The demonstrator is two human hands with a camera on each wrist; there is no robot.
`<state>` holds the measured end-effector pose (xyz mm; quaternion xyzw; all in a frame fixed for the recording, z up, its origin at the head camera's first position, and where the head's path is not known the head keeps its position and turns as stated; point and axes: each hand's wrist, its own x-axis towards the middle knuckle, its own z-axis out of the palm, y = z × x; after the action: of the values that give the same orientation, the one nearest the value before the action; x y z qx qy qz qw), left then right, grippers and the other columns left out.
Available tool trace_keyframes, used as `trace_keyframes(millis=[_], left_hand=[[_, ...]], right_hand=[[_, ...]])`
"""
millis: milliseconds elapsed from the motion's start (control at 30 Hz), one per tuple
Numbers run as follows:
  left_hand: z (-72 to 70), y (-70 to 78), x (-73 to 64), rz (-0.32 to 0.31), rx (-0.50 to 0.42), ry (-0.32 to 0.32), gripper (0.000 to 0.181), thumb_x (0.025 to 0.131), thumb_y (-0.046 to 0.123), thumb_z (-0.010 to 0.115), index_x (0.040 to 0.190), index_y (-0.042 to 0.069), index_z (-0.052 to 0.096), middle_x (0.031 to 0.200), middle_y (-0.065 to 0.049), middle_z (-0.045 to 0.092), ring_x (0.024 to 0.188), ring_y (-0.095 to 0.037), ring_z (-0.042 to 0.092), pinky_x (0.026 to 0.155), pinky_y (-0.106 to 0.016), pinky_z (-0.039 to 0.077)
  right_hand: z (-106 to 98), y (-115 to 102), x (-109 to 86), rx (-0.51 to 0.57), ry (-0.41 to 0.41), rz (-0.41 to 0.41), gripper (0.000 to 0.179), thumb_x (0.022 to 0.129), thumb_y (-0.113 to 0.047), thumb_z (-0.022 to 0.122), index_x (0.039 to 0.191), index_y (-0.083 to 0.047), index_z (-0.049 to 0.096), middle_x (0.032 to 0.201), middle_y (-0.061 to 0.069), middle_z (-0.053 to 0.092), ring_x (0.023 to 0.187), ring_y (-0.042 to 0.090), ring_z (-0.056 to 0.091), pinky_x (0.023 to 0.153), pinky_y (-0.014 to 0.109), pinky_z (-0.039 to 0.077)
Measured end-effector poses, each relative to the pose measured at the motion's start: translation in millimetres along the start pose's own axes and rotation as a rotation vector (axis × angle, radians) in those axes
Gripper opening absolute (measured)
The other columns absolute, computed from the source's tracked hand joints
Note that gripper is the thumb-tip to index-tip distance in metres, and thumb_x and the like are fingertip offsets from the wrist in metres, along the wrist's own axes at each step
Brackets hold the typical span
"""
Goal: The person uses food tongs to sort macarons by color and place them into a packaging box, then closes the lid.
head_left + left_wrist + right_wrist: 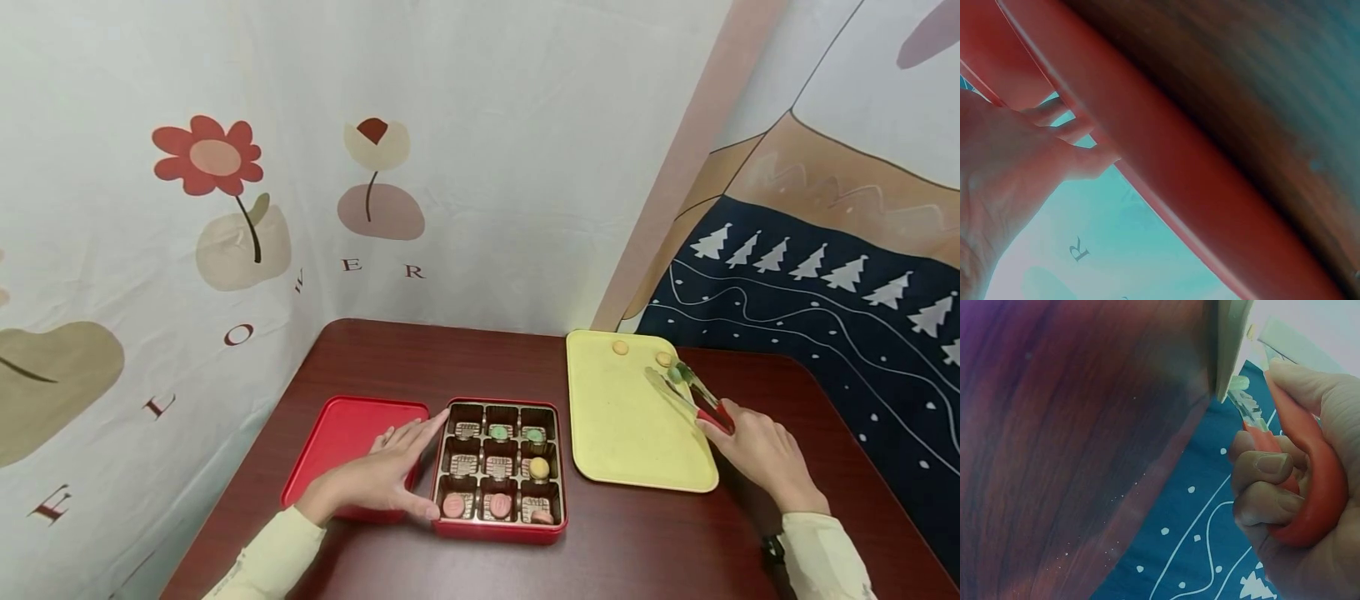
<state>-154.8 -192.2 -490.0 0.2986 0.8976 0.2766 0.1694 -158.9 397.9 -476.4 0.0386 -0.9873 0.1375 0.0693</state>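
2 sleeves, left grip spread against box, right grip clasping tongs, curtain reading "FLOWER"

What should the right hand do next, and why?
Probably squeeze the tongs gently: the right hand holds them over the yellow tray with their tips apart, and a green piece appears to lie between them. Matching green pieces sit in the box, which the left hand touches.

Tongs are red-handled, their piece seemingly green.
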Motion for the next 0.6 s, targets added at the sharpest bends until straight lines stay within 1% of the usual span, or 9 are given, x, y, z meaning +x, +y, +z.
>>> trace_keyframes(millis=[67,100,200,300,400,500,600], left_hand=[[-0.2,-0.2,-0.1,0.000,0.005,0.001,0.140,0.078,0.079,0.084,0.177,0.033,-0.004,0.179,-0.018,0.017,0.163,-0.048,0.011,0.117,-0.085,0.006],[-0.3,-0.2,-0.2,0.000,0.007,0.002,0.140,0.078,0.079,0.084,0.177,0.033,-0.004,0.179,-0.018,0.017,0.163,-0.049,0.011,0.117,-0.085,0.006],[-0.7,0.1,-0.6,0.000,0.009,0.001,0.140,0.079,0.079,0.084,0.177,0.032,-0.004,0.179,-0.017,0.017,0.163,-0.049,0.011,0.117,-0.085,0.006],[-1.1,0.6,-0.8,0.000,0.010,0.003,0.139,0.079,0.078,0.084,0.177,0.032,-0.003,0.179,-0.017,0.017,0.163,-0.049,0.011,0.118,-0.084,0.006],[-1.1,1.1,-0.7,0.000,0.010,0.002,0.139,0.079,0.078,0.084,0.177,0.032,-0.003,0.179,-0.017,0.017,0.163,-0.049,0.011,0.118,-0.084,0.006],[-0.5,1.4,-0.6,-0.004,0.008,0.000,0.139,0.079,0.078,0.084,0.177,0.032,-0.004,0.179,-0.016,0.017,0.163,-0.049,0.011,0.118,-0.084,0.006],[-0.1,1.7,-0.6,-0.009,0.010,-0.002,0.139,0.079,0.078,0.084,0.177,0.033,-0.004,0.179,-0.017,0.017,0.163,-0.049,0.011,0.118,-0.084,0.006]], right_hand=[[1.1,-0.6,-0.1,0.004,-0.001,-0.006,0.071,0.103,-0.037,0.077,0.141,0.020,0.057,0.119,0.044,0.065,0.087,0.053,0.069,0.069,0.067,0.056],[1.9,-1.1,0.0,0.009,-0.002,-0.009,0.070,0.103,-0.037,0.076,0.141,0.020,0.057,0.117,0.044,0.066,0.083,0.051,0.069,0.068,0.065,0.056],[4.4,-2.2,0.4,0.020,-0.009,-0.011,0.068,0.104,-0.035,0.076,0.140,0.019,0.058,0.110,0.041,0.068,0.072,0.039,0.067,0.061,0.056,0.055],[5.8,-3.0,0.5,0.028,-0.009,-0.005,0.063,0.104,-0.031,0.075,0.139,0.019,0.060,0.103,0.037,0.070,0.065,0.029,0.059,0.055,0.047,0.049],[6.0,-3.3,0.0,0.030,0.001,-0.004,0.058,0.104,-0.027,0.075,0.138,0.018,0.061,0.101,0.035,0.070,0.065,0.027,0.056,0.055,0.043,0.045],[5.3,-3.9,-0.8,0.039,0.003,-0.005,0.055,0.104,-0.024,0.075,0.139,0.017,0.062,0.088,0.025,0.069,0.063,0.027,0.053,0.055,0.041,0.041],[4.6,-5.0,-1.8,0.049,0.003,-0.007,0.052,0.105,-0.023,0.074,0.139,0.014,0.063,0.074,0.010,0.059,0.062,0.025,0.050,0.055,0.039,0.038]])
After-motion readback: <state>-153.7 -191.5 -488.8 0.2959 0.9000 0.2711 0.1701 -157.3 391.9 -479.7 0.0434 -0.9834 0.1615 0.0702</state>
